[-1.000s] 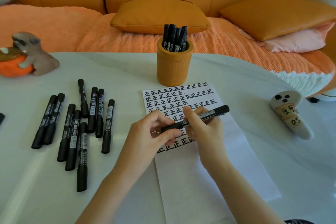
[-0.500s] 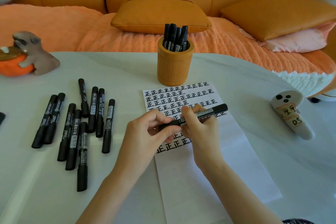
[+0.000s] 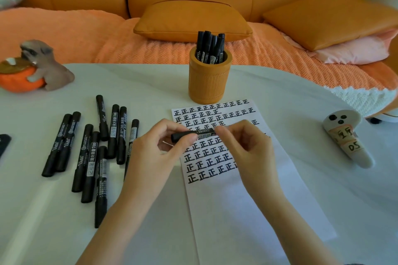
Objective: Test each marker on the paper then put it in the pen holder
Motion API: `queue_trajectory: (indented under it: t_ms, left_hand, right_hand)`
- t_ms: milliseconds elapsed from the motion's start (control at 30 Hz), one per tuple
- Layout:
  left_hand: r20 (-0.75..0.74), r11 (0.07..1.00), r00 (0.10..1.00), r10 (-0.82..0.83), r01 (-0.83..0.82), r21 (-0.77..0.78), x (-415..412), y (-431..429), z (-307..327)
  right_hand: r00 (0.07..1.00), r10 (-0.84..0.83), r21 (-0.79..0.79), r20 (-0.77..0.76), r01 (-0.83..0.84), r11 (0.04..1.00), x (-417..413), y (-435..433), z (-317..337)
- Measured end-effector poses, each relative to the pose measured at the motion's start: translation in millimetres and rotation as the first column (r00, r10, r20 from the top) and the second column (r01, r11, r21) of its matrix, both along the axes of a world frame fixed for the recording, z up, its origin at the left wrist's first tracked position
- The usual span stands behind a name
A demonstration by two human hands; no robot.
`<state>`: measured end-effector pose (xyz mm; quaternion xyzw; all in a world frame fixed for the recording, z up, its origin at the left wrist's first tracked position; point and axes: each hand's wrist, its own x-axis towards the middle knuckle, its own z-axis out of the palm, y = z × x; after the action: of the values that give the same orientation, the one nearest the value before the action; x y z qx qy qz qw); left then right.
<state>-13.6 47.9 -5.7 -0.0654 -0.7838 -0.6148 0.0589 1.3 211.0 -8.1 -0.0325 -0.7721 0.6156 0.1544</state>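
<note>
The person is holding one black marker (image 3: 182,135) in both hands, hovering it just above the upper half of the paper (image 3: 247,200). Its long axis is running almost level from left to right, roughly parallel to the near edge of the tabletop (image 3: 150,84). Its bare left end is pointing toward the left edge, and its right end is hiding behind the fingers, so which end carries the tip cannot be told.

The left hand (image 3: 163,148) is pinching the left stretch of the barrel between thumb and forefinger, with the other fingers curling loosely underneath. The right hand (image 3: 247,148) is pinching the right stretch, its forefinger bending over the top and the remaining fingers folding inward.

The paper is lying right of centre, its far end nearly touching the pen holder (image 3: 209,84) and its written rows filling that half. The pen holder is standing upright near the middle of the far edge, with tested markers (image 3: 210,47) sticking out of it. On the left half, loose markers (image 3: 92,153) are lying flat in a cluster, their long axes running mostly from far edge to near edge
</note>
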Motion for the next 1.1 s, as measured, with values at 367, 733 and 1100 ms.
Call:
queue_trajectory:
  t_ms: [367, 733, 1100]
  left_hand:
    - [0.027, 0.998, 0.999, -0.024, 0.023, 0.05, 0.7, 1.9, 2.3]
    - [-0.062, 0.872, 0.965, 0.256, -0.258, -0.416, -11.0, -30.7, -20.0]
    - [-0.092, 0.728, 0.951, 0.295, -0.287, -0.623, -3.8, -31.6, -16.7]
  right_hand:
    - [0.954, 0.151, 0.489, -0.261, -0.004, 0.872, -19.0, 5.1, -15.0]
    - [0.962, -0.111, 0.055, -0.248, 0.128, 0.99, -68.3, 14.5, 35.6]
    - [0.83, -0.217, 0.069, -0.514, 0.292, 0.954, -144.1, 3.7, 65.9]
